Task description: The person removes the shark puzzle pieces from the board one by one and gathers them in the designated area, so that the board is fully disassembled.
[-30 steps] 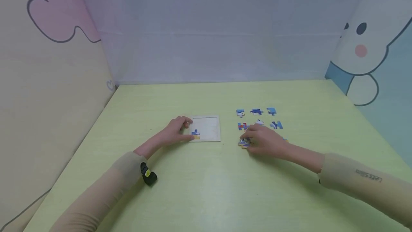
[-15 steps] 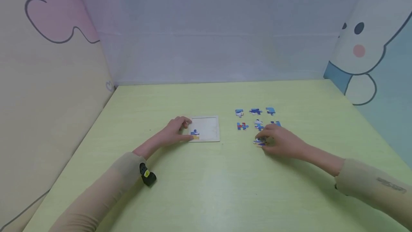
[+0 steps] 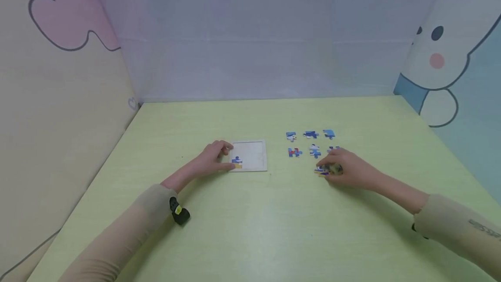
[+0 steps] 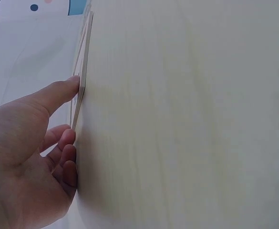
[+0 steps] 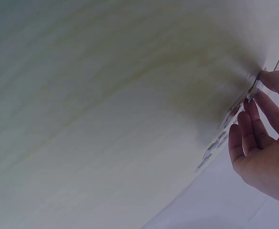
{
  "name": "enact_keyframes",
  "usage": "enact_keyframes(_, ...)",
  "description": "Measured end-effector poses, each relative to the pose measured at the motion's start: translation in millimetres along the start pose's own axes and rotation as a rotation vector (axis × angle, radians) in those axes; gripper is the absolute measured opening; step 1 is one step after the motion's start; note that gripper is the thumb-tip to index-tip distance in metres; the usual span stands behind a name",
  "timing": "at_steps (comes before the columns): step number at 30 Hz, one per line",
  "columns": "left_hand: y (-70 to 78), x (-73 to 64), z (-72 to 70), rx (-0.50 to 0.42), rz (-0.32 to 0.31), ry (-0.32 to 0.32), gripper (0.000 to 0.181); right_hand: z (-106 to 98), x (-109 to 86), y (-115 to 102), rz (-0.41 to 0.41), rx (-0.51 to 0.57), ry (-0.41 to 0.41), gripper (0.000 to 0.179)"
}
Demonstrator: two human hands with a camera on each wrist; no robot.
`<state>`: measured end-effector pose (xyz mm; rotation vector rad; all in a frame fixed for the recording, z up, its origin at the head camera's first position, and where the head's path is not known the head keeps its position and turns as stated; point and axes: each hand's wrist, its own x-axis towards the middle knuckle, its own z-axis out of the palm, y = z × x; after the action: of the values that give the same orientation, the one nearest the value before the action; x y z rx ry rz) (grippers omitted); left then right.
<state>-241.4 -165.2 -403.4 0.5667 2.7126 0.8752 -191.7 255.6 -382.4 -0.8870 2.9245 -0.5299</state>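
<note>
My left hand (image 3: 211, 160) holds the left side of a white square puzzle tray (image 3: 263, 156) in the head view. Its thumb lies at the tray's near left corner, and the other fingers curl by the left edge. A blue and yellow puzzle piece (image 3: 237, 160) sits in that corner beside the thumb. Over at the right, my right hand (image 3: 354, 169) pinches a blue, white and yellow jigsaw piece (image 3: 322, 170) between thumb and index finger, low over the table. Another yellowish piece (image 3: 335, 169) shows under its palm, partly hidden.
Loose puzzle pieces lie in rows beyond the right hand, including a red and blue one (image 3: 295, 152), a white and blue one (image 3: 315, 151) and a dark blue one (image 3: 311, 135). Light walls border the yellow-green table (image 3: 250, 221) on its far side and flanks.
My right hand has slid rightward along the nearest row with the pinched piece, uncovering the red and blue piece and the white and blue one. The left hand and the tray stay put.
</note>
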Motion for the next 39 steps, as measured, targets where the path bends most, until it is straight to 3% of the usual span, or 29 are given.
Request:
enact_keyframes(29,0.3,-1.9,-1.2,0.004,0.01,-0.004,0.062,5,2.1,-9,-0.064,0.009,0.012,0.027)
enact_keyframes(39,0.6,-2.3,-1.4,-0.002,0.011,-0.005,0.063,5,1.2,-7,-0.048,0.02,-0.004,0.028)
